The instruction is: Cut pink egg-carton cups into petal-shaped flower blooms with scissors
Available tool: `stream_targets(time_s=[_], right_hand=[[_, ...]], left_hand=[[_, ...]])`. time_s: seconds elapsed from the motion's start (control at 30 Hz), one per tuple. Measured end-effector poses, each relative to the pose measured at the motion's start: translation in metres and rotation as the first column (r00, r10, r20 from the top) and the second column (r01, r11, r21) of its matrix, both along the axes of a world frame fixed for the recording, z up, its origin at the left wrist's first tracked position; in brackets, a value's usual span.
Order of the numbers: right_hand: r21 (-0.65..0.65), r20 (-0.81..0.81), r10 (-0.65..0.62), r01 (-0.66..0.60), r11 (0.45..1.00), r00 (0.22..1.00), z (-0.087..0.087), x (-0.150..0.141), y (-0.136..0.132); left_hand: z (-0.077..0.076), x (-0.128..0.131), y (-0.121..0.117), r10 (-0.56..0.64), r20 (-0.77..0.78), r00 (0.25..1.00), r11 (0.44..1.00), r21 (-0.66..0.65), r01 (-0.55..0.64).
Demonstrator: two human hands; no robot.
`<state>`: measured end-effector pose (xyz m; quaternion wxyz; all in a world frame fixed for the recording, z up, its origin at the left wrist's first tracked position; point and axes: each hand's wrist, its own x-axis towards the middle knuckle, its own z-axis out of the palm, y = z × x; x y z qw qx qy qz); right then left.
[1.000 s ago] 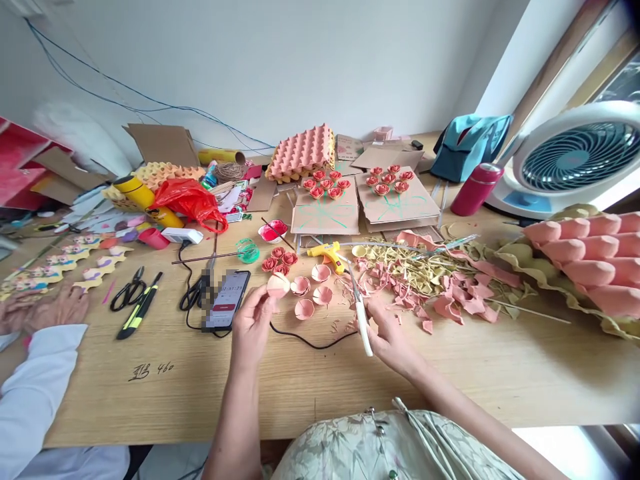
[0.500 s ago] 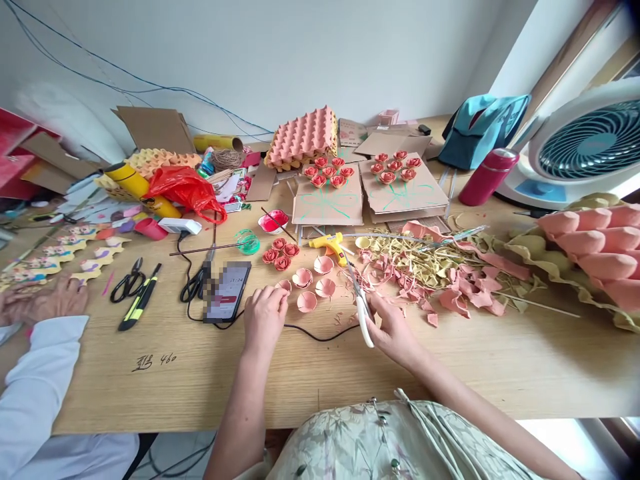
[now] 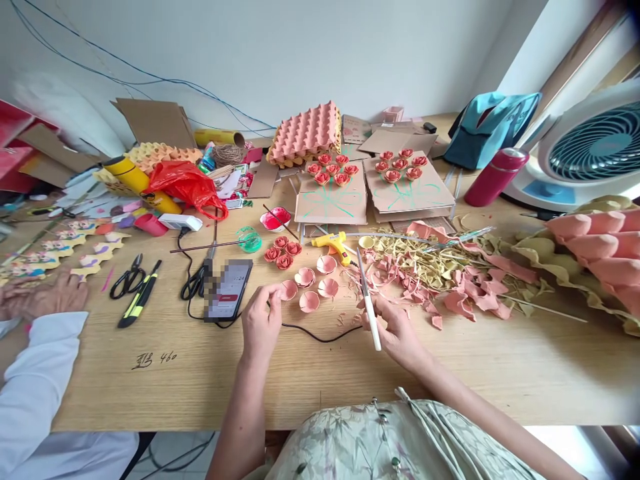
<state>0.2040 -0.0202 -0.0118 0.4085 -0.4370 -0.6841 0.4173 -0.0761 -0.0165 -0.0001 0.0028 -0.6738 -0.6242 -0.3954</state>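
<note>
My left hand pinches the rim of a pink egg-carton cup between thumb and fingers, low over the table. My right hand is closed round white-handled scissors, seen nearly edge-on with the blades pointing away from me. Between my hands lie several more pink cups with slit rims. Just behind them sits a cluster of red-painted paper roses. A yellow glue gun rests beyond the scissor tips.
Pink and yellow carton scraps are heaped to the right, beside stacked egg trays. Roses stand on cardboard sheets behind. A phone, black scissors and a cutter lie left, near another person's hand.
My left hand has turned and drawn slightly back, showing more of the pink cup at its fingertips. The scissors have rotated in my right hand, from handle loop showing to nearly edge-on.
</note>
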Motion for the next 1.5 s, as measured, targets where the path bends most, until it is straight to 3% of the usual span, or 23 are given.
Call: stream_targets(time_s=[0.17, 0.37, 0.67, 0.8, 1.17, 1.5], right_hand=[[0.035, -0.021, -0.037, 0.038, 0.999, 0.999, 0.004, 0.001, -0.001], [0.069, -0.020, -0.041, 0.043, 0.997, 0.999, 0.010, 0.002, -0.002], [0.060, -0.038, -0.024, 0.027, 0.998, 0.999, 0.017, 0.001, -0.006], [0.077, -0.036, -0.021, 0.024, 0.997, 0.999, 0.019, 0.001, -0.006], [0.052, -0.053, -0.027, 0.029, 0.998, 0.998, 0.024, 0.001, -0.007], [0.074, -0.045, -0.034, 0.037, 0.997, 0.998, 0.012, 0.001, 0.000]], left_hand=[[0.008, 0.008, -0.004, 0.002, 0.131, 0.991, 0.998, -0.067, 0.007], [0.012, 0.015, 0.006, -0.019, -0.036, 0.999, 0.993, 0.116, 0.023], [-0.025, 0.001, 0.011, 0.037, -0.138, 0.990, 0.999, 0.028, -0.033], [-0.032, 0.000, 0.011, 0.028, -0.157, 0.987, 1.000, 0.003, -0.027], [-0.028, 0.004, 0.007, 0.059, -0.275, 0.960, 0.996, -0.049, -0.076], [-0.023, 0.008, -0.002, 0.071, -0.304, 0.950, 0.995, -0.041, -0.087]])
